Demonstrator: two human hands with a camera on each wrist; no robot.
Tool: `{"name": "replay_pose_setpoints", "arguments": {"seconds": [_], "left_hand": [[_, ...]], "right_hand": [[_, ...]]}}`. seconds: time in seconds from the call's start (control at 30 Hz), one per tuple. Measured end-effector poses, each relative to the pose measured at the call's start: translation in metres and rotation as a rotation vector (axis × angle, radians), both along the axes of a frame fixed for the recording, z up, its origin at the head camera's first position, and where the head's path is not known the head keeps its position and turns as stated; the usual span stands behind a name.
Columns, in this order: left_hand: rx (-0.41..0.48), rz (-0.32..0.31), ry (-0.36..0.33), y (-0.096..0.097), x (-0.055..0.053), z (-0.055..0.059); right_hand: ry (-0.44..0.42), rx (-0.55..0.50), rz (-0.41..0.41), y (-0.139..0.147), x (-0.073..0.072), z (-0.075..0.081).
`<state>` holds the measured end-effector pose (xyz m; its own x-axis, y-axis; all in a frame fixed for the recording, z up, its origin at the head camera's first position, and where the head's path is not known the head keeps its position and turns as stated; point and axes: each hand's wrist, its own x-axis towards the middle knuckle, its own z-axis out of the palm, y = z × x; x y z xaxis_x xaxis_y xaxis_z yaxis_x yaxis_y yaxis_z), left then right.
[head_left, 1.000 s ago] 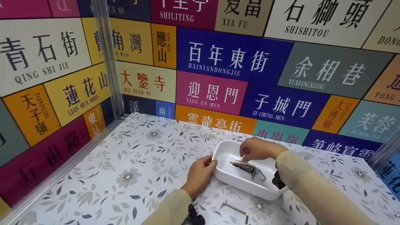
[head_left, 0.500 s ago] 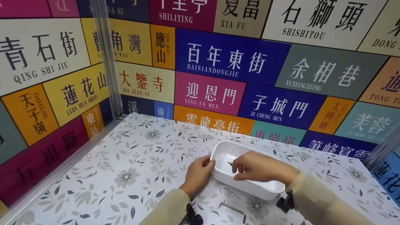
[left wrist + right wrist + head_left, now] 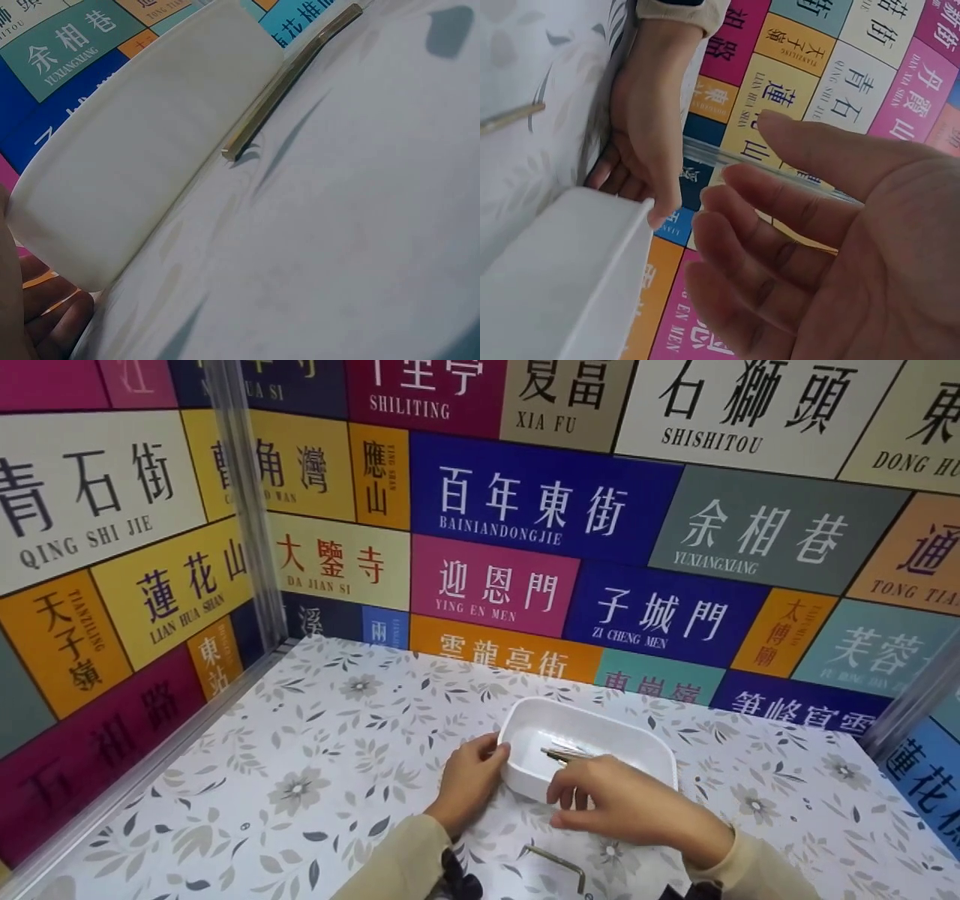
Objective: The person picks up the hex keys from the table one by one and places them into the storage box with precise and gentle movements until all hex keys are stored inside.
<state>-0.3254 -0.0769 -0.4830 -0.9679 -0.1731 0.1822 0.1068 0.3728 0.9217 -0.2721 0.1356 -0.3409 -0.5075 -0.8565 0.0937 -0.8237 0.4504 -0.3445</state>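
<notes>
My left hand [image 3: 466,780] grips the left end of a white plastic box [image 3: 527,782], its thumb on the rim and its fingers against the outside wall. Over the near wall of the box, my right hand [image 3: 622,802] hovers with loosely bent fingers. In the right wrist view that right hand [image 3: 802,232] has nothing between thumb and fingers. Inside the box lie thin metal rods [image 3: 556,754], partly hidden behind the right hand. A brass-coloured hex key [image 3: 555,859] rests on the table in front of the box, also visible beside the box wall in the left wrist view.
A floral cloth [image 3: 300,712] covers the table. Behind it stands a wall [image 3: 495,577] of coloured street-name panels, with a clear corner strip [image 3: 259,525] at the left. Dark wrist-camera mounts [image 3: 459,877] sit on both sleeves.
My right hand has come out of the box toward me, over its near wall. The left hand keeps its hold on the box. The whole head view has shifted slightly.
</notes>
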Motion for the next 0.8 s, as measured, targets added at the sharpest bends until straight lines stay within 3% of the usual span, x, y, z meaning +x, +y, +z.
{"name": "replay_pose_setpoints", "arguments": {"seconds": [0.37, 0.63, 0.8], "left_hand": [[0.024, -0.011, -0.041, 0.007, 0.0, -0.001], [0.032, -0.012, -0.058, 0.003, 0.0, 0.0], [0.031, -0.005, -0.049, 0.0, 0.0, 0.001]], "right_hand": [[-0.14, -0.018, -0.055, 0.003, 0.002, -0.043], [-0.127, 0.072, -0.178, -0.003, -0.007, -0.07], [-0.131, 0.052, -0.151, -0.004, -0.013, -0.081]]}}
